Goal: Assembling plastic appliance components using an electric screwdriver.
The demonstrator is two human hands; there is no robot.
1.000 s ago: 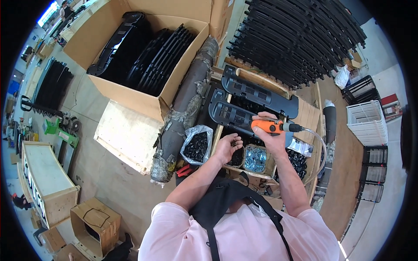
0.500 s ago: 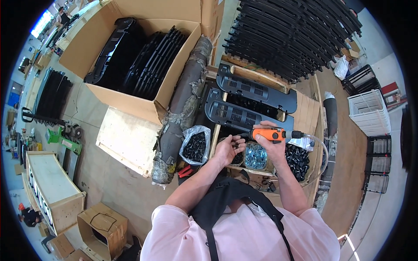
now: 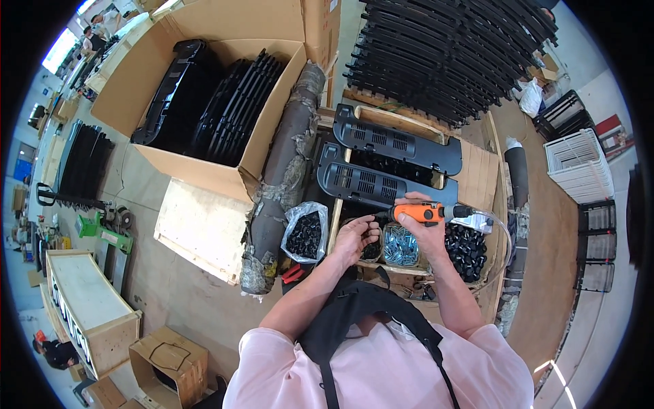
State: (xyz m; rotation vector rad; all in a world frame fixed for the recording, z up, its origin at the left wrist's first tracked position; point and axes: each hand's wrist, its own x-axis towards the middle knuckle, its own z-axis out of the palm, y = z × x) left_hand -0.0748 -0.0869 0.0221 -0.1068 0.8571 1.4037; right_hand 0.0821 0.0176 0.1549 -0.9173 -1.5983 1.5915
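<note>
Beside clear screw bag (image 3: 400, 245), right hand (image 3: 428, 230) grips orange driver (image 3: 424, 213).

The orange plastic-bodied power driver (image 3: 424, 213) has a smooth, slightly glossy shell. The long black slotted plastic panels (image 3: 381, 184) look matt. The clear glossy plastic bag of shiny metal screws (image 3: 400, 245) glints. The brown corrugated cardboard box (image 3: 204, 167) is dull, probably rough-faced.

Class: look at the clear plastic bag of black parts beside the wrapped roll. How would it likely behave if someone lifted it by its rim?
The clear plastic bag looks thin and crumpled, so it would probably sag. Its loose black parts would likely shift and might spill through the open top.
</note>
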